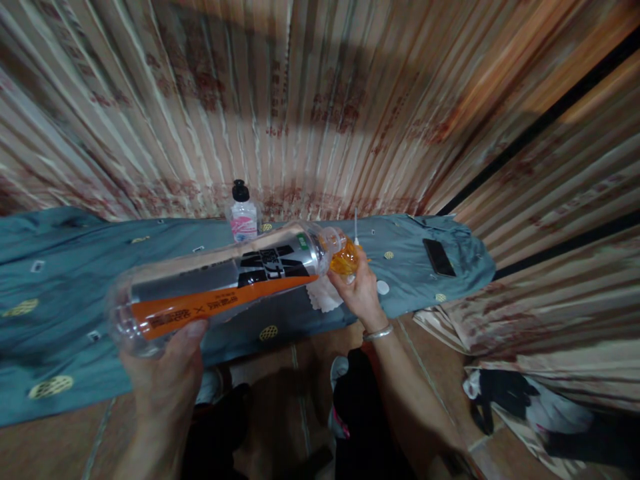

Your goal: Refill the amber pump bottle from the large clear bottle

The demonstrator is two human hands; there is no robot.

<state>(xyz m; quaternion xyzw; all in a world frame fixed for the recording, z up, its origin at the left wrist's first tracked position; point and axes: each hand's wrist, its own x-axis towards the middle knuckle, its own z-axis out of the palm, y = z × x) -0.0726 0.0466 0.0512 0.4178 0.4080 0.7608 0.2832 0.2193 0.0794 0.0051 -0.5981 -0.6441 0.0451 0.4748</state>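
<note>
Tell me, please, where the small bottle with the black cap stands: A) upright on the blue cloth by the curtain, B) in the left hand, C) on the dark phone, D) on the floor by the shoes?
A: the small bottle stands upright on the blue cloth, close to the curtain, behind the large bottle that the left hand holds sideways.

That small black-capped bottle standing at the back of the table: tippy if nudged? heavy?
The small bottle stands upright on soft, wrinkled blue cloth, taller than it is wide, so a nudge near the cap could probably tip it. It looks like clear plastic, so likely light and not fragile. Once on its side, its round body would probably roll.
</note>
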